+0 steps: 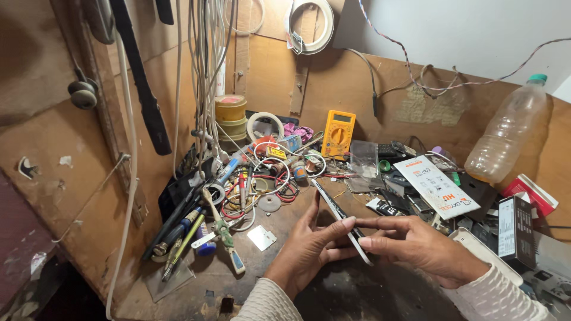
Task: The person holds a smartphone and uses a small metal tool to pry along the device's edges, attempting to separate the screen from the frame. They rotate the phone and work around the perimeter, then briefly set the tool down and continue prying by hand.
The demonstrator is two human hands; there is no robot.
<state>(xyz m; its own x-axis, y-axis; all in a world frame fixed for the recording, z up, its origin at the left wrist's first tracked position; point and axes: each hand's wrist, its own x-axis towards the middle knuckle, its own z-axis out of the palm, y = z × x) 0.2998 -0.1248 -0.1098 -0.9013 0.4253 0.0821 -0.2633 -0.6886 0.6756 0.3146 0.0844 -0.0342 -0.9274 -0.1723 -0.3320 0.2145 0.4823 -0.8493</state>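
Pinching a thin phone (345, 221) edge-up between both hands, the left hand (309, 249) gripping from below, the right hand (416, 244) closed on its near end (fingertips only), risks a slip onto the bench (357, 291); twisting it might crack it.
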